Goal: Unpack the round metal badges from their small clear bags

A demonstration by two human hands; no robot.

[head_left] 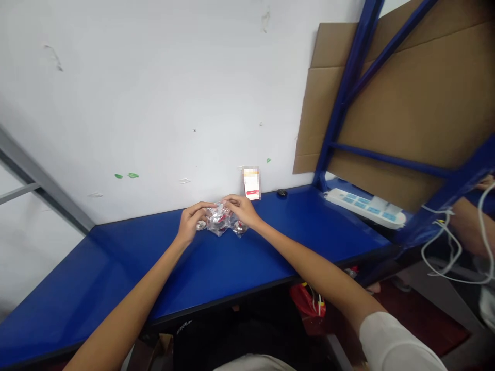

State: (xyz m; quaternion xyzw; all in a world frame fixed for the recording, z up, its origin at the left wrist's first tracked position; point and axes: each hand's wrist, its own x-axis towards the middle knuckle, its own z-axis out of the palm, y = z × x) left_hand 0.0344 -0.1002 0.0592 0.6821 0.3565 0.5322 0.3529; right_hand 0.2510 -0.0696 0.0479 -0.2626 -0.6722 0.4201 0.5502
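Blue bench [116, 268] — left hand [190, 222], right hand [243, 208] pinch clear packet [218, 220], mid-surface.

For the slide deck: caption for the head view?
Both hands, left hand and right hand, grip a clear plastic packet over a blue table.

The desk [116, 268] is a glossy deep blue with a dark edge. The wall [154, 103] behind it is white, flecked with small green marks [127, 175]. A clear plastic bag [218, 220] shows silver and a touch of red inside. The card [251, 183] is white and red. The frame [348, 87] is blue, the cardboard [417, 103] plain brown. The power strip [365, 207] is white with light blue sockets, the cables [448, 247] white.
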